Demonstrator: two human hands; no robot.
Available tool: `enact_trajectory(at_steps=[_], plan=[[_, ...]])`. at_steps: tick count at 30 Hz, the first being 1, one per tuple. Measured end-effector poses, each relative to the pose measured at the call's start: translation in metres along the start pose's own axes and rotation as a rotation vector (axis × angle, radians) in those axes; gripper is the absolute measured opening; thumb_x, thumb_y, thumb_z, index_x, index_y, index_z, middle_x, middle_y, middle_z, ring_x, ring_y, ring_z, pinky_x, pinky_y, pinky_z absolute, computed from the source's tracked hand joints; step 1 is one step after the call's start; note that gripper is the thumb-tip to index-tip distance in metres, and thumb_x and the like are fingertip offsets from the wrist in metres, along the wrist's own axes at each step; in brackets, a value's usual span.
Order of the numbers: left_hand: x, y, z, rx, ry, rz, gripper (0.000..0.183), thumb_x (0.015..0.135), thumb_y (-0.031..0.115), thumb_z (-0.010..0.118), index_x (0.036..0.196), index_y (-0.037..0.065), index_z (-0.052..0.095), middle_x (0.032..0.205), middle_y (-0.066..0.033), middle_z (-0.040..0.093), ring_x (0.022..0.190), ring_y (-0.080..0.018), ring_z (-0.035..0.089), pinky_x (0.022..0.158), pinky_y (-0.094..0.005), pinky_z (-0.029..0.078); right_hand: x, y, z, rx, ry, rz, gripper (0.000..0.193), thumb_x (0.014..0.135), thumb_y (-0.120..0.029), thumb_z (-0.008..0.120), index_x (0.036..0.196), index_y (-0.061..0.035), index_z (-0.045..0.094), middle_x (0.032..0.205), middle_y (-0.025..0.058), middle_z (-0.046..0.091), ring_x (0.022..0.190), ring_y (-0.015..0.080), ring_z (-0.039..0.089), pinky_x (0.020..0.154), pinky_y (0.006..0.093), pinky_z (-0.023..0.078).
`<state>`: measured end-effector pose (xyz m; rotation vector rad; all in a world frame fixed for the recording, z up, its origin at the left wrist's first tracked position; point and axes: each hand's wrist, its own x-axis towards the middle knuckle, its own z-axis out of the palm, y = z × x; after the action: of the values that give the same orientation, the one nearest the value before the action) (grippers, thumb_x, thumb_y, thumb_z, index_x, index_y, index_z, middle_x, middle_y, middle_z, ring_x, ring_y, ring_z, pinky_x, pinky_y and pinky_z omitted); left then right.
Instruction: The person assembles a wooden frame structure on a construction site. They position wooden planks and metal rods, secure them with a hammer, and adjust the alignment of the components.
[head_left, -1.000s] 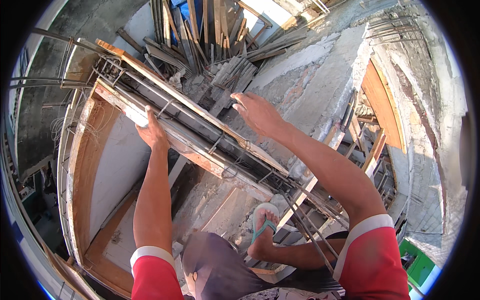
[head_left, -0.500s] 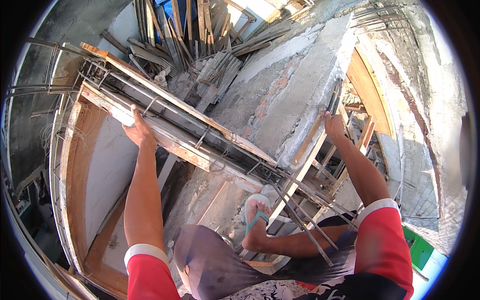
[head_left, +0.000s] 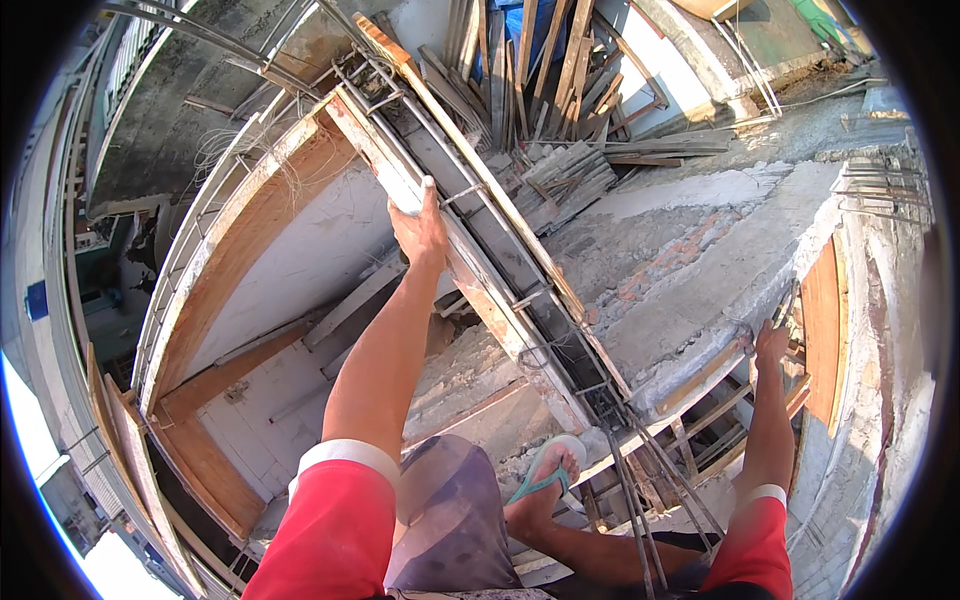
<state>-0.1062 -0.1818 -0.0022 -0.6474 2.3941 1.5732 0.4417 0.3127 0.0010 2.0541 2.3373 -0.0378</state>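
Note:
My left hand (head_left: 420,232) is wrapped over the near edge of a pale wooden formwork board (head_left: 500,325), its thumb along the top. Inside the long, narrow form lies a cage of steel reinforcing bars (head_left: 470,190), tied with stirrups. A second board (head_left: 545,260) makes the form's far side. My right hand (head_left: 770,345) is closed at the right, beside the end of the concrete slab (head_left: 700,300). Dark, thin metal (head_left: 787,300) shows just above its fingers; what it grips is not clear. My foot in a green flip-flop (head_left: 550,478) rests near the form's lower end.
Reinforcing bars (head_left: 640,510) stick out beside my foot. Wooden framing (head_left: 720,440) lies below the slab at the right. A curved plywood form (head_left: 270,190) drops away at the left. Scrap timber (head_left: 550,70) leans at the back, with rubble and broken boards before it.
The view has swung left, so the form, slab and both hands appear farther right. My left hand stays on the board, and my right hand stays by the slab's end.

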Motion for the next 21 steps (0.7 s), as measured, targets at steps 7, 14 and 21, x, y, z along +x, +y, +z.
enact_trajectory(at_steps=[7,14,21], plan=[[-0.003,0.002,0.015,0.053,-0.067,-0.024,0.096,0.084,0.062,0.077,0.153,0.006,0.040,0.145,-0.0189,0.055,0.132,-0.0359,0.054,0.112,-0.0475,0.042,0.049,-0.001,0.026,-0.228,0.108,-0.020,0.065,0.099,-0.049,0.053,0.111,0.0144,0.059,0.105,0.0366,0.065,0.106,0.0533,0.064,0.091,0.0573,0.052],[0.000,0.000,0.015,0.047,-0.042,-0.026,0.101,0.083,0.064,0.078,0.154,0.004,0.039,0.146,-0.0190,0.055,0.134,-0.0350,0.053,0.113,-0.0470,0.041,0.028,-0.019,0.019,-0.134,0.050,0.116,0.076,0.098,-0.060,0.051,0.125,0.0106,0.058,0.122,0.0386,0.059,0.114,0.0537,0.059,0.098,0.0578,0.048],[0.001,-0.002,0.008,0.082,0.011,-0.044,0.106,0.082,0.064,0.079,0.154,0.000,0.037,0.145,-0.0223,0.055,0.134,-0.0362,0.054,0.112,-0.0476,0.043,-0.098,-0.060,-0.037,-0.002,0.096,0.008,0.072,0.100,-0.055,0.056,0.133,0.0083,0.046,0.131,0.0371,0.051,0.127,0.0473,0.049,0.109,0.0536,0.037]])
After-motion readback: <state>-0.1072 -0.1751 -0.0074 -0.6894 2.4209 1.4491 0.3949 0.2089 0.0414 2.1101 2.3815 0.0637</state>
